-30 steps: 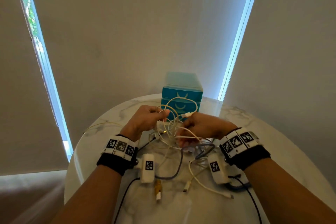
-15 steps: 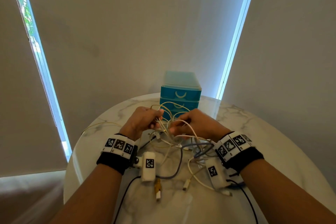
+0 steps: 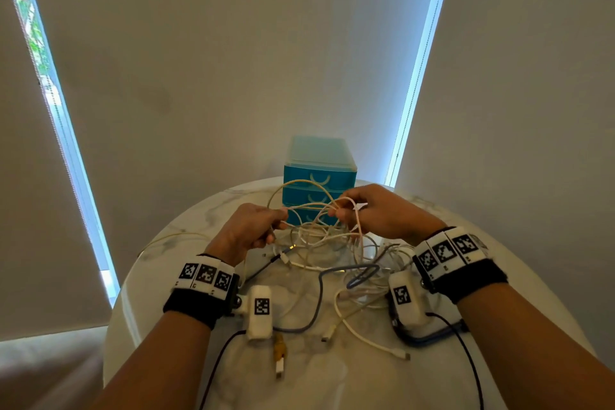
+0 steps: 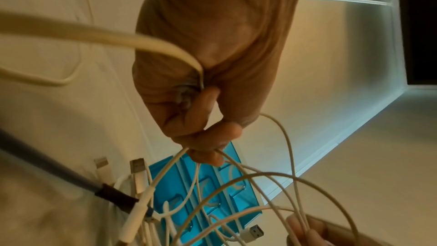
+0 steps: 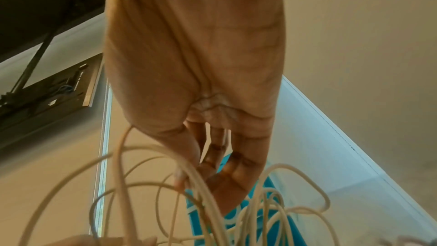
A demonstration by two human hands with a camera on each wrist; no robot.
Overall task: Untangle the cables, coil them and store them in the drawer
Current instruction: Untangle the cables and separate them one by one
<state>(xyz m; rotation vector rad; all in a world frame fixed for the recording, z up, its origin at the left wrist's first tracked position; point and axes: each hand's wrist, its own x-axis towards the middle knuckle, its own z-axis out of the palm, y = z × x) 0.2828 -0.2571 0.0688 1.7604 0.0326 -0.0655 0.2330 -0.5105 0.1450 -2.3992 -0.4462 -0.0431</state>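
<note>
A tangle of white cables (image 3: 319,233) lies mid-table, partly lifted between my hands. My left hand (image 3: 253,230) is curled round white strands (image 4: 165,171) at its fingertips. My right hand (image 3: 372,213) pinches white cable loops (image 5: 189,175) just right of it. A grey cable (image 3: 319,293) and loose white plugs (image 4: 137,171) trail toward me on the table. The blue three-drawer box (image 3: 319,176) stands behind the tangle with all drawers shut.
The round white marble table (image 3: 332,376) ends close on the left and right. A yellow-tipped plug (image 3: 279,353) and a white plug (image 3: 402,356) lie near the front. Window blinds hang behind the drawer box.
Both hands have risen and drawn apart, pulling white cable loops up off the table in front of the drawer box.
</note>
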